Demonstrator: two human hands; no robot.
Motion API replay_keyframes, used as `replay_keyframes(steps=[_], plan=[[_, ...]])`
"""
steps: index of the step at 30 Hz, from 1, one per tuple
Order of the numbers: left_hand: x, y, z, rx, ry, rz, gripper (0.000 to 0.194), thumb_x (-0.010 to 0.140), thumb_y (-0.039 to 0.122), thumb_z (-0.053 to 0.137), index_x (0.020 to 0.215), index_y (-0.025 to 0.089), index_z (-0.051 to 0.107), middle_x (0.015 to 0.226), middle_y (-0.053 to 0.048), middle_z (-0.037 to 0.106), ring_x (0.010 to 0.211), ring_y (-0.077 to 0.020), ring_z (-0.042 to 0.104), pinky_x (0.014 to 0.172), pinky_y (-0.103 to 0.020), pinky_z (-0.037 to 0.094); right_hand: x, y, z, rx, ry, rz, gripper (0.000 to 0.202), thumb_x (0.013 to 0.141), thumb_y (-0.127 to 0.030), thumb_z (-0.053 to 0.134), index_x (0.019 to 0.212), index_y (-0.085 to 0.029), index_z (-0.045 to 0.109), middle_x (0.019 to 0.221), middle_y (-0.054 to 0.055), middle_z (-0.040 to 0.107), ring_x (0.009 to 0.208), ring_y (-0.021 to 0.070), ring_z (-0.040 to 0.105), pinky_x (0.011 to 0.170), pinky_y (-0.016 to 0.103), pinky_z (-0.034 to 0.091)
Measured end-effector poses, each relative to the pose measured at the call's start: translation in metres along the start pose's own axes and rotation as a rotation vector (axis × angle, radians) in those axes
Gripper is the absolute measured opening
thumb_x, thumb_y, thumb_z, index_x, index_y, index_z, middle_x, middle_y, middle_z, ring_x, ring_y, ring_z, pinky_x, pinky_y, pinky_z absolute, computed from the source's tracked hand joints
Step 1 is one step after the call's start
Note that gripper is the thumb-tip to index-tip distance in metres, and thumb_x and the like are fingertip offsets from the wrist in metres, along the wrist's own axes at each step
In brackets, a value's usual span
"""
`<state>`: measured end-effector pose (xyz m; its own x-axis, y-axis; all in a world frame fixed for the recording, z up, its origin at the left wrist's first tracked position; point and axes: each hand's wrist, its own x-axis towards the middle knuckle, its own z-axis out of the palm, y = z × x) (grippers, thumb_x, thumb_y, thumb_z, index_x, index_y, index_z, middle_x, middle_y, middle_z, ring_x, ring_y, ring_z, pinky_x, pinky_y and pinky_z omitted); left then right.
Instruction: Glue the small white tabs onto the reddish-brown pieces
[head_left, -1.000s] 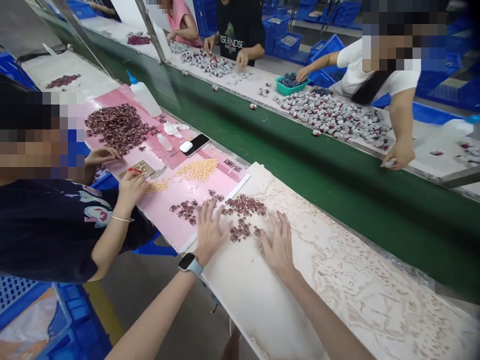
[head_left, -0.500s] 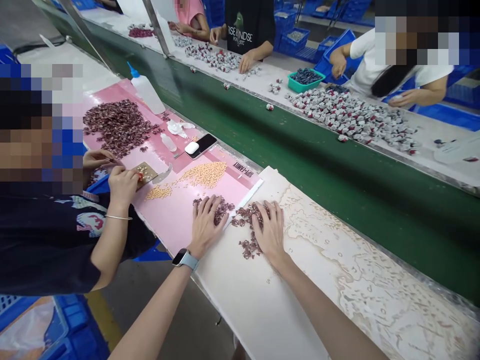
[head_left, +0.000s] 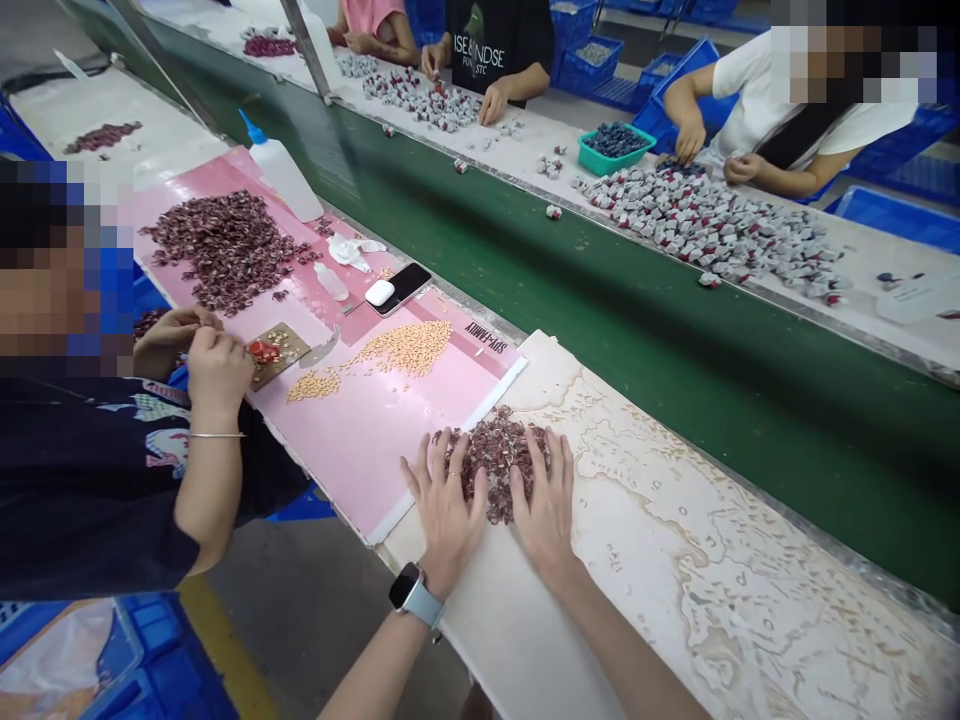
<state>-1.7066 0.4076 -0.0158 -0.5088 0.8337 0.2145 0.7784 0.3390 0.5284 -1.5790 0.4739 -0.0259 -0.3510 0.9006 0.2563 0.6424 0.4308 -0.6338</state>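
A pile of small dark-brown pieces (head_left: pixel 496 460) is gathered on the pale, stained table (head_left: pixel 637 600), at the white edge of a pink mat (head_left: pixel 360 430). The pile is flanked by the person's left hand (head_left: pixel 448 510) and right hand (head_left: pixel 545 505), by which it is touched on both sides. In each hand the grip is spread open, with the fingers extended and slightly curved; no piece is seen clasped, and what is covered by the fingers cannot be told. A smartwatch (head_left: pixel 411 590) is worn on the left wrist.

On the mat, pale-yellow bits (head_left: pixel 412 345) are strewn in a band. Beyond them are placed a smartphone (head_left: pixel 409 285), partly overlapped by a white earphone case (head_left: pixel 379 292), a small bottle (head_left: pixel 330 282) and a blue-capped squeeze bottle (head_left: pixel 285 178). A larger dark heap (head_left: pixel 232 250) is spread near the far end. At left, a square board (head_left: pixel 279 350) is flanked by a co-worker's hands (head_left: pixel 217 365).

The table is bordered by a green conveyor belt (head_left: pixel 525 250), across which grey-white pieces (head_left: pixel 712 220) and a teal tray (head_left: pixel 592 165) are seen.
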Motion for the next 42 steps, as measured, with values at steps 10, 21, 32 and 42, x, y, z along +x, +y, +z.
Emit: replay_keyframes(steps=[10, 21, 32, 42], plan=[[0.01, 0.015, 0.02, -0.219, -0.069, -0.106, 0.047, 0.104, 0.027, 0.05, 0.151, 0.023, 0.048, 0.156, -0.01, 0.048, 0.157, -0.0291, 0.028, 0.129, -0.064, 0.019, 0.022, -0.01, 0.024, 0.169, -0.017, 0.06, 0.039, 0.107, -0.037, 0.044, 0.133, -0.02, 0.068, 0.15, 0.014, 0.055, 0.147, 0.0299, 0.04, 0.124, 0.056, 0.034], [0.006, 0.048, 0.028, -0.763, 0.065, -0.343, 0.049, 0.107, 0.05, 0.038, 0.133, 0.018, 0.064, 0.146, -0.012, 0.058, 0.146, -0.0252, 0.047, 0.124, -0.057, 0.035, 0.017, -0.028, 0.017, 0.574, 0.018, 0.3, 0.038, 0.104, -0.042, 0.05, 0.126, -0.021, 0.072, 0.139, 0.014, 0.064, 0.13, 0.0267, 0.061, 0.115, 0.049, 0.049], [0.003, 0.067, 0.028, -1.047, 0.157, -0.549, 0.038, 0.099, 0.045, 0.062, 0.12, 0.014, 0.07, 0.135, -0.013, 0.066, 0.139, -0.0254, 0.055, 0.122, -0.055, 0.041, 0.016, -0.028, 0.006, 1.013, -0.02, 0.52, 0.035, 0.095, -0.045, 0.065, 0.116, -0.019, 0.076, 0.128, 0.012, 0.075, 0.12, 0.0283, 0.069, 0.109, 0.048, 0.054], [-0.032, 0.13, 0.031, -1.09, 0.106, -0.478, 0.03, 0.097, 0.038, 0.066, 0.113, 0.013, 0.073, 0.132, -0.012, 0.068, 0.137, -0.0247, 0.057, 0.121, -0.055, 0.043, -0.016, -0.003, -0.057, 1.16, 0.148, 0.65, 0.034, 0.088, -0.046, 0.074, 0.109, -0.021, 0.08, 0.124, 0.01, 0.076, 0.12, 0.0298, 0.069, 0.107, 0.048, 0.055]])
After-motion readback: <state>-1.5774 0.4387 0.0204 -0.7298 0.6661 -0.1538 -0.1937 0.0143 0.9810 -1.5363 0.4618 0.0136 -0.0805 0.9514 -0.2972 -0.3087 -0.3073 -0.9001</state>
